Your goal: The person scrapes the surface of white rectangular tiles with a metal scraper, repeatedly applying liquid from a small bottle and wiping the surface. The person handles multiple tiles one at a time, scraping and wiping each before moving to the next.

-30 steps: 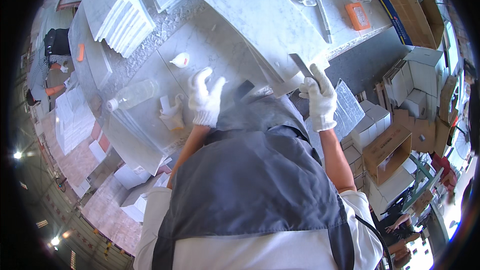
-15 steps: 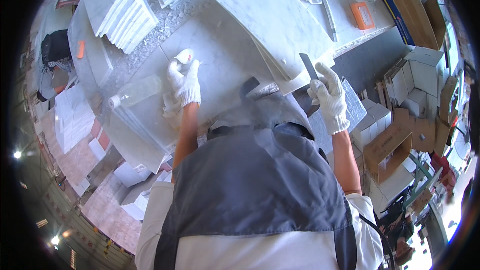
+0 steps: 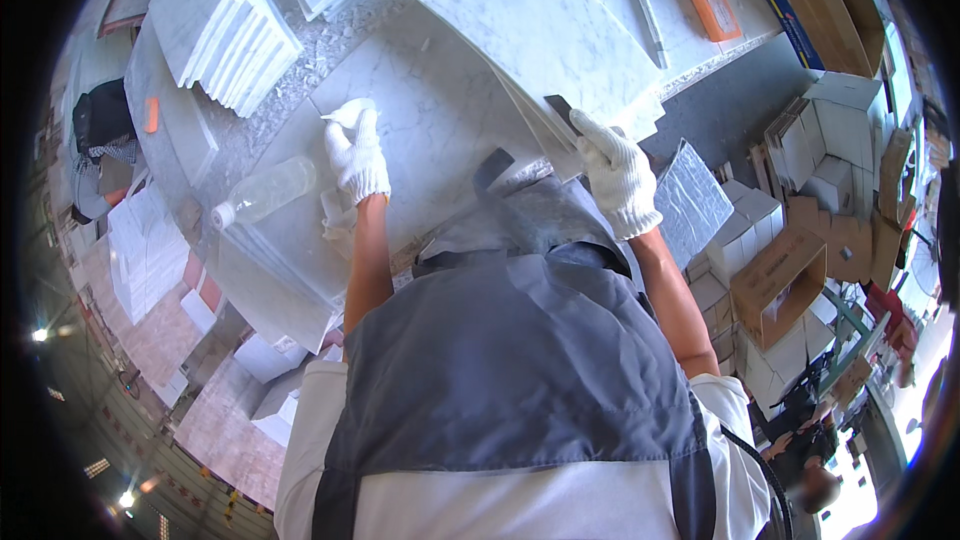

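My left hand (image 3: 356, 162), in a white knit glove, is closed around a small white rounded object (image 3: 350, 111) above a pale marble slab; its kind I cannot make out. Between the gloved fingers of my right hand (image 3: 617, 178) is a flat dark scraper-like blade (image 3: 563, 110), its tip angled up and left. That blade is close to the lower corner of a stack of grey-veined marble tiles (image 3: 530, 25); whether it touches them I cannot tell. Left of my left hand, a clear plastic bottle (image 3: 268, 190) with a white cap lies on its side.
More marble tiles (image 3: 215, 35) lean in a row at the far left, with white rubble (image 3: 330, 50) beside them. An orange box (image 3: 716, 13) and a thin pale bar (image 3: 650, 24) lie at the far right. Cardboard boxes (image 3: 775, 285) stand on the right.
My right hand has moved left with the blade, toward the tile stack. My left hand has turned slightly, and the white object in it shows a different side.
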The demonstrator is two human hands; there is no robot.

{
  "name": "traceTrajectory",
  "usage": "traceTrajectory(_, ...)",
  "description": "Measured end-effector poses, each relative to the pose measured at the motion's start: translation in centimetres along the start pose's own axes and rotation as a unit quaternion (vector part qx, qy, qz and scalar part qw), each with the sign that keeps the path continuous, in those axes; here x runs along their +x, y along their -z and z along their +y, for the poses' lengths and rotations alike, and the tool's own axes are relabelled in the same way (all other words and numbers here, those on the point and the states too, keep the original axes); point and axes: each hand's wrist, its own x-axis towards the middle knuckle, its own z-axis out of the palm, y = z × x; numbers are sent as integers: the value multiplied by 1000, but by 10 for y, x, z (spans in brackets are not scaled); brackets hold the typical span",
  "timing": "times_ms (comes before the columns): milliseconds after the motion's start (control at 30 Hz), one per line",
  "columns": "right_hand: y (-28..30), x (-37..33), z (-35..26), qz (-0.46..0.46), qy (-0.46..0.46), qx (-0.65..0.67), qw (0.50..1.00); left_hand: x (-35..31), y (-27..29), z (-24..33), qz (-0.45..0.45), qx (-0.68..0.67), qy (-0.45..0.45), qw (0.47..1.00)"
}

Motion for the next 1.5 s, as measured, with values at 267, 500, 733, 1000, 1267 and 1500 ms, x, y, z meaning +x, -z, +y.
traceTrajectory(267,7,3,-29,-56,-43,-196,978,-6,-4,16,-24,-19,34,999)
traceTrajectory(500,1,12,-21,-29,-101,-157,982,-17,-6,35,-50,-81,1,995)
traceTrajectory(733,26,6,-15,54,-256,284,922,-44,-16,66,-116,-66,-49,990)
traceTrajectory(1000,43,-15,-3,77,-328,391,856,-82,-49,73,-359,-212,-192,889)
traceTrajectory(1267,35,-27,11,91,-335,431,833,-97,-53,81,-309,175,-368,859)
traceTrajectory(1500,31,-8,16,99,-298,364,877,-100,-47,90,-313,269,-418,809)
